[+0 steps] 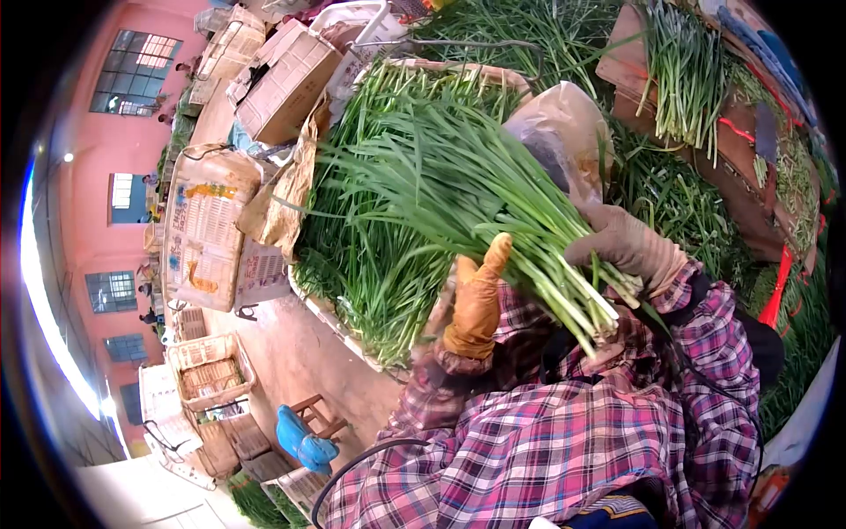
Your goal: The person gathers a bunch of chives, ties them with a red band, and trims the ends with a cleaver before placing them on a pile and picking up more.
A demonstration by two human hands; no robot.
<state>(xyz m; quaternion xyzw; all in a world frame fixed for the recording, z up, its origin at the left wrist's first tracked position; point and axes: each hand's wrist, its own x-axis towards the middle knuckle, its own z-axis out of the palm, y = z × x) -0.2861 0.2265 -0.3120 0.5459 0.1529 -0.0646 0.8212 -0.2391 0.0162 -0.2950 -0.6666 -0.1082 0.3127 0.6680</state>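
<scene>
A thick bundle of long green chives with pale white stalk ends (493, 212) lies slanted across the middle of the view, leaf tips fanning up and to the left, cut ends pointing down toward the person's plaid flannel sleeves (564, 441). The right hand in a beige work glove (627, 245) is closed round the bundle just above the white ends, fingers wrapped over the stalks. The left hand in an orange-tan leather glove (476, 300) stands flat and upright against the near side of the bundle, fingers straight, steadying rather than clasping it.

The bundle looks light for its bulk but floppy: the leaves are soft and bruise or crease easily, while the white stalk ends are firmer and packed tight. By that reading the firm lower part, where the right hand already sits, is the sound place to hold; a grip further up the leaves would likely let them bend and slide apart. Loose stalks at the edge could slip out.

Behind the bundle a large heap of more green chives (370, 264) fills a shallow tray, with a crumpled clear plastic bag (564, 132) just beside it. Cardboard boxes (286, 79) and a printed sack (203, 229) stand to the left, a woven basket (211, 370) lower down
</scene>
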